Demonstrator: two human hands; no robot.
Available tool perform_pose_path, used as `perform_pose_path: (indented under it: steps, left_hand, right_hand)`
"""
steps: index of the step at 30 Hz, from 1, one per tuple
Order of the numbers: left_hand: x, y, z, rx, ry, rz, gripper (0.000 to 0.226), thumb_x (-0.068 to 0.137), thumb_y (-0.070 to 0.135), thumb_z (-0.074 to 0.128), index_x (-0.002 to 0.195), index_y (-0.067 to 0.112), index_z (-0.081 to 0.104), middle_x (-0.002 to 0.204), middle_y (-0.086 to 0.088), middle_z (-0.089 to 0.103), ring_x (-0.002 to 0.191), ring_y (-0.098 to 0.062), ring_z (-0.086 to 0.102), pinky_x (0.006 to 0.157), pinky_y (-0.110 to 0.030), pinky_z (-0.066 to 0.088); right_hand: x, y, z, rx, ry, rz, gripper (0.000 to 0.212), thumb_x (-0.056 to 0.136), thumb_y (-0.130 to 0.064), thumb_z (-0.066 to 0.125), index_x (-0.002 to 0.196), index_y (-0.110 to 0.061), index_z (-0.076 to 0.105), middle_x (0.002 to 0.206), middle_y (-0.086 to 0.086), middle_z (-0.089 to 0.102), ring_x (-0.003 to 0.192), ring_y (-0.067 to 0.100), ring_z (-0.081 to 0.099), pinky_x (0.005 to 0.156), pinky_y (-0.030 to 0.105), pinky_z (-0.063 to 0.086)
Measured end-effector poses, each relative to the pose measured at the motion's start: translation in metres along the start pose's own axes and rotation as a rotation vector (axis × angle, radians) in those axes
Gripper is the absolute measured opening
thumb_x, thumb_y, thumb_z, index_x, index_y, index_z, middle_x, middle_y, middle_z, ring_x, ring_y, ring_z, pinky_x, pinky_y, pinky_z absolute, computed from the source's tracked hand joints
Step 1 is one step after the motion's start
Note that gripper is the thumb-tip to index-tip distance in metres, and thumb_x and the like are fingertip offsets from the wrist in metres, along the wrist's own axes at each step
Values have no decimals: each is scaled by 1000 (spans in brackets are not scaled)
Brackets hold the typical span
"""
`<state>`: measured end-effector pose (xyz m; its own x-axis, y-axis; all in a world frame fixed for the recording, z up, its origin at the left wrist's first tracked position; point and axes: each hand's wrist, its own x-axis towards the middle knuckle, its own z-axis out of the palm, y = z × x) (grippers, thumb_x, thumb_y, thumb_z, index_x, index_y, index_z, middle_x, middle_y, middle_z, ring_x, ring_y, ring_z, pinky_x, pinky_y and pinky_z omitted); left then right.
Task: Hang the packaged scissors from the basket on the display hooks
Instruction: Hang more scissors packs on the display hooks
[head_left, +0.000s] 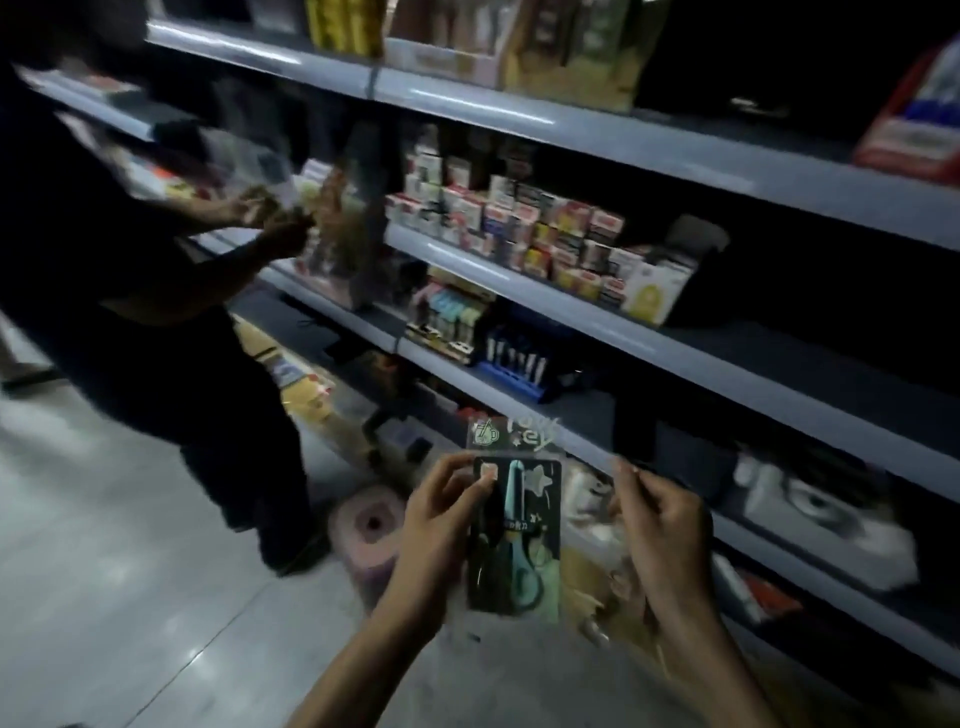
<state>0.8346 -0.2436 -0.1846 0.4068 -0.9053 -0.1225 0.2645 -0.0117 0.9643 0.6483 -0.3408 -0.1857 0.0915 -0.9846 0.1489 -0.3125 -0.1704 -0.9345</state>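
The person stood in a dim shop aisle, facing long grey shelves (597, 322) that ran away to the left. In front of their chest they held up a packaged pair of scissors (514, 535), upright, its dark card showing a pale blue-green pair under clear plastic. The left hand (434, 525) gripped the pack by its left edge, with the thumb pressed on the front near the top corner and the other fingers (441, 470) curled behind it. The pack's clear top flap rose above that thumb, in front of a shelf edge.

The right hand (660, 525) was raised just beside the pack, on its right, apart from it. Its fingers were drawn narrow, thumb and forefinger pinched close together; whether they held anything I could not tell, as the picture was blurred there.

Small boxes (519, 223) crowded the middle shelf. A pinkish roll (369, 519) lay on the tiled floor (130, 597) below the hands. Farther left another person in dark clothes (130, 312) handled goods at the shelves.
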Motion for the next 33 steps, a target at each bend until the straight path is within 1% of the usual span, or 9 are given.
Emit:
perform_pose_path:
  steps: [3,6,13,15,18,23,25,30,33]
  left_hand:
    - [7,-16,42,24,-151,-13,13,105,21,60,115,17,67,113,-11,75,109,-35,72,87,-50,58]
    - [6,-25,96,53,-282,-25,8,104,19,61,107,22,67,111,-8,77,104,-30,73,82,-47,56]
    - [-24,-32,229,42,-597,-33,10,105,13,59,109,19,65,102,-8,77,86,-13,73,69,-27,55]
    - [-35,-33,268,39,-670,-31,11,105,13,59,110,20,66,101,-11,77,85,-15,72,68,-26,55]
    - [-54,-40,329,48,-780,-52,13,105,16,60,109,25,68,103,-20,74,86,-23,71,76,-39,55]
    - [-87,-52,428,89,-963,10,14,104,18,60,115,22,68,113,-7,77,107,-26,74,90,-43,60]
    - [-98,-57,464,102,-1009,77,19,103,14,61,120,15,68,114,-4,78,109,-23,74,90,-37,61]
    - [-115,-76,541,117,-1010,155,22,94,26,70,105,8,77,101,-15,77,100,-36,73,90,-51,59]
    - [-124,-84,577,99,-1001,142,18,90,20,73,97,4,79,95,-13,79,90,-24,75,79,-34,61]
  right_hand:
    - [-18,11,-52,-22,134,-6,54,102,-35,61,52,-15,55,41,-1,44,38,14,42,47,24,33]
    - [-34,13,-104,16,212,29,49,99,-36,64,61,-6,61,47,6,41,41,16,40,47,24,33]
    - [-61,7,-218,131,369,62,26,83,-42,72,82,-18,81,76,12,75,69,11,70,61,18,52]
    - [-66,13,-252,130,420,67,17,85,-39,74,90,-26,83,86,5,79,81,14,74,71,27,58]
    - [-75,29,-307,112,510,67,13,88,-30,76,99,-25,82,97,-2,80,94,18,76,85,41,59]
    - [-95,50,-400,234,688,119,23,80,-33,76,98,-19,82,96,3,81,95,23,77,87,39,57]
    - [-104,59,-432,232,743,114,26,79,-35,76,99,-20,82,96,2,81,95,20,77,87,40,58]
    - [-120,80,-499,252,821,103,22,80,-33,75,99,-24,83,96,1,81,95,21,77,88,42,59]
    - [-124,91,-531,245,841,107,16,86,-28,75,99,-23,83,95,4,80,94,25,77,89,48,59]
